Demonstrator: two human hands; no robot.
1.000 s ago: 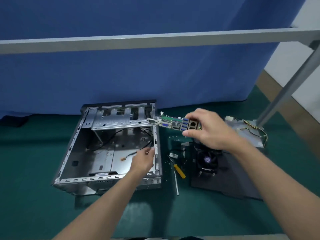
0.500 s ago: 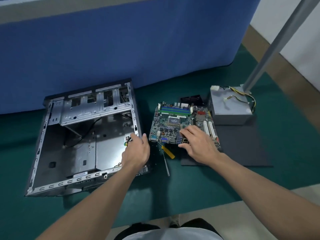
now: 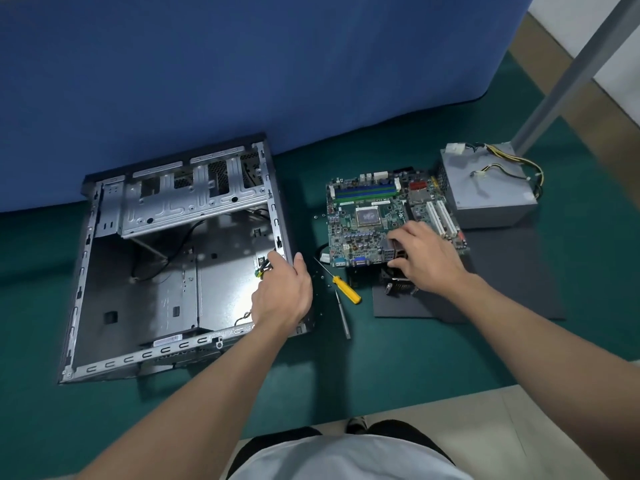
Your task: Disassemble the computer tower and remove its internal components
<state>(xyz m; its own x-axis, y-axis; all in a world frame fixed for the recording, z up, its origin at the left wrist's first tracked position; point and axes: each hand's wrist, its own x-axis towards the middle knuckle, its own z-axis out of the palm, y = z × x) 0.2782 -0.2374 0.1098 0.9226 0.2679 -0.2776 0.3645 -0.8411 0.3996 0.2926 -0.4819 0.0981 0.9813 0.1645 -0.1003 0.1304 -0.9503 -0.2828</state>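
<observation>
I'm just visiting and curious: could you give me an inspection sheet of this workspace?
Surface: green mat, dark grey sheet on its right.
Job's things: open computer case; motherboard lying partly over a cooler; power supply on the sheet.
Clutter: yellow-handled screwdriver, slim grey tool, loose screws.
Grips: left hand grips the case's right wall; right hand holds the motherboard's near edge.
Cables: black cable in case; yellow-black wires on power supply.
Surroundings: blue partition, grey metal pole.

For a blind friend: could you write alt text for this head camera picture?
A person's right hand holds the near edge of a green motherboard over a dark mat, while the left hand grips a wall of an open metal computer case. A yellow-handled screwdriver lies between them; a grey power supply sits behind.
</observation>
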